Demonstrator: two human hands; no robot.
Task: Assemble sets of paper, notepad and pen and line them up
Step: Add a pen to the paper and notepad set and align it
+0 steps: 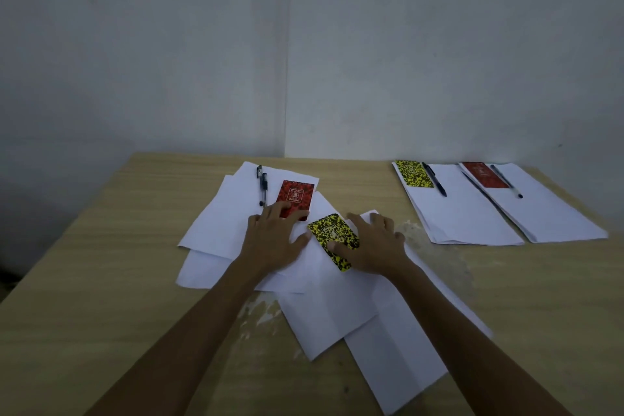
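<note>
With both hands flat on the loose sheets mid-table, the left hand touching the red notepad and the right hand thumbing the yellow notepad, I'd slide one sheet free before carrying it toward the finished sets at the table's far right corner.

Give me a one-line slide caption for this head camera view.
Both hands rest on loose paper sheets beside a yellow notepad; two finished sets line the table's far right.
</note>
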